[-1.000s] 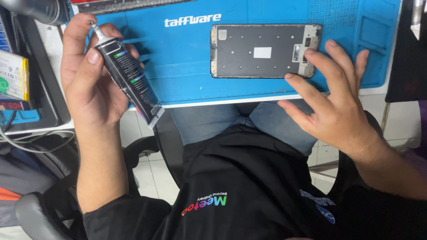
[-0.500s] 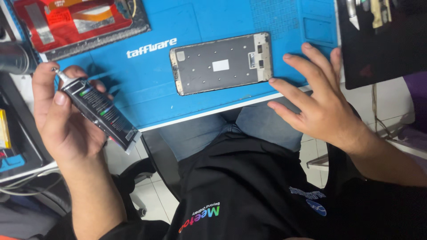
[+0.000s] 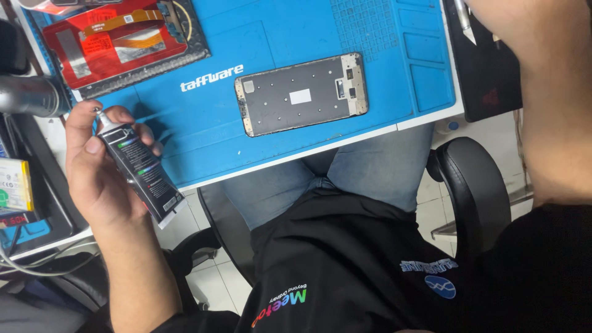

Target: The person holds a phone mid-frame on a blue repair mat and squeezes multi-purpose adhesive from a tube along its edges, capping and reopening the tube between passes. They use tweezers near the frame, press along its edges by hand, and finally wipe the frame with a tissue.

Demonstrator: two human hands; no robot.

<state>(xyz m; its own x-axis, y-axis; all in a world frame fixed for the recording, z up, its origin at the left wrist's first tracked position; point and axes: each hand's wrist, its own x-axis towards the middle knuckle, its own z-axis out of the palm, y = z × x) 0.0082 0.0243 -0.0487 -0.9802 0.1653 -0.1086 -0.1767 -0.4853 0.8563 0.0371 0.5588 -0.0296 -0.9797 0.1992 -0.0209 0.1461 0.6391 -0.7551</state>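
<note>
Glue tube (image 3: 140,169) sits clenched in left grip (image 3: 102,176); right grip's state unclear

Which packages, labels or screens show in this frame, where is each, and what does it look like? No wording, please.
Black tube: held in the left hand, coloured stripes, silver nozzle.
Phone frame: mid blue mat, grey rectangle with a small white sticker.
Red-backed panel: mat's top left, orange ribbon cables.
Yellow-labelled flat pack: far left edge.
</note>
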